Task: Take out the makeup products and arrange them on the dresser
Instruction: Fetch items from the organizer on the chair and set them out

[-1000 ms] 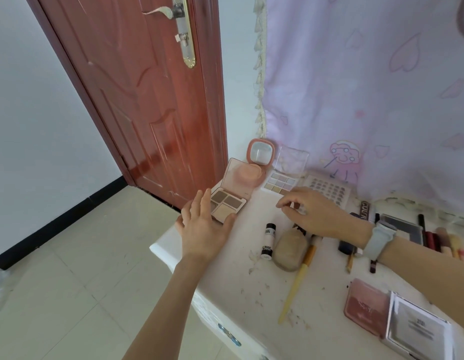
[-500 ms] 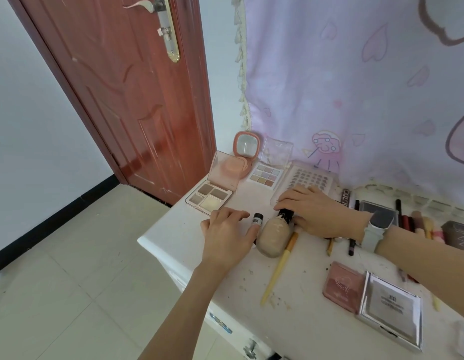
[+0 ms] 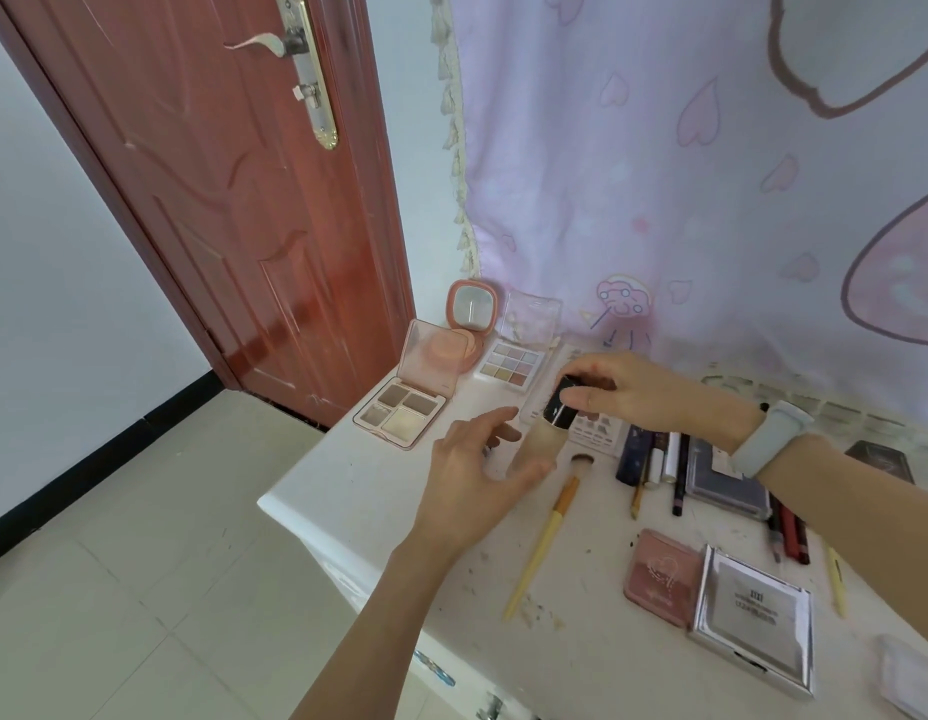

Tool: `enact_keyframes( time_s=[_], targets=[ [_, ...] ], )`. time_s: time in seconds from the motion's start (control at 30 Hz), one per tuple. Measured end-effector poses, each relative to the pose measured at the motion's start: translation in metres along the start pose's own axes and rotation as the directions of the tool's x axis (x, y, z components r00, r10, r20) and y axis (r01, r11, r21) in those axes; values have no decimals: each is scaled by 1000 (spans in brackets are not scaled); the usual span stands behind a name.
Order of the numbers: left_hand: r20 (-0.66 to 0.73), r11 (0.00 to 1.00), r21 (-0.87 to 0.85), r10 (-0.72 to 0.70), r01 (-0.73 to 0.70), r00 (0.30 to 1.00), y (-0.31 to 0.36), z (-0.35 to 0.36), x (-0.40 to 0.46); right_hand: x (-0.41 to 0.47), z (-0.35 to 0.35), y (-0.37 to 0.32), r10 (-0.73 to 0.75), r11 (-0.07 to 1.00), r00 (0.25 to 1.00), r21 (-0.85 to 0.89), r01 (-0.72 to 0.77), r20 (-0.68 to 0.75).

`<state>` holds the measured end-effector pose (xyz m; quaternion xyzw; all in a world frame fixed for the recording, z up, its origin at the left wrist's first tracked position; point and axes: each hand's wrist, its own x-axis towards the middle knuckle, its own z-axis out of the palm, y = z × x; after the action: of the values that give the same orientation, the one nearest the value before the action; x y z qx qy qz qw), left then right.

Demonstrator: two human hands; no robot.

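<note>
A frosted beige foundation bottle (image 3: 539, 440) stands tilted on the white dresser (image 3: 358, 480). My right hand (image 3: 644, 392) pinches its black cap from above. My left hand (image 3: 467, 475) is beside the bottle's lower body with relaxed, spread fingers, its thumb against the base. Behind them lie an open four-pan palette (image 3: 399, 413), a pink mirror compact (image 3: 469, 309) and a nine-pan eyeshadow palette (image 3: 508, 366). A larger palette is mostly hidden under my right hand.
A yellow-handled brush (image 3: 542, 548) lies just right of my left hand. Several pencils and tubes (image 3: 659, 459) sit under my right wrist. A pink square compact (image 3: 662, 576) and a silver box (image 3: 753, 610) are front right. A red door (image 3: 218, 174) stands left, a pink curtain (image 3: 711, 174) behind.
The foundation bottle lay flat beside the brush and now stands tilted with my right hand on its cap. My left hand moved from the four-pan palette to the bottle.
</note>
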<state>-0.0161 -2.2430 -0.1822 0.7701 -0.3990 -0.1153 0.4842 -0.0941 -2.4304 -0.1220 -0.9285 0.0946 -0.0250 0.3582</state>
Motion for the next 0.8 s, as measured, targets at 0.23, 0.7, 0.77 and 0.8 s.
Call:
enact_keyframes(
  time_s=[0.23,0.7,0.77,0.8],
  targets=[
    [-191,965,192,213,-176,958,9,-4,2,-2,3,-19,97,894,985,448,-22,-145],
    [-54,982,-185,-38,27,998,3,-18,-6,4,3,-40,-4,1000,988,-18,2,-152],
    [-59,984,-173,-50,39,997,3,-16,-10,1,6,-38,-53,998,992,-29,50,-118],
    [-67,984,-170,-62,49,996,2,-16,-12,-2,4,-37,-68,997,996,35,70,-57]
  ],
)
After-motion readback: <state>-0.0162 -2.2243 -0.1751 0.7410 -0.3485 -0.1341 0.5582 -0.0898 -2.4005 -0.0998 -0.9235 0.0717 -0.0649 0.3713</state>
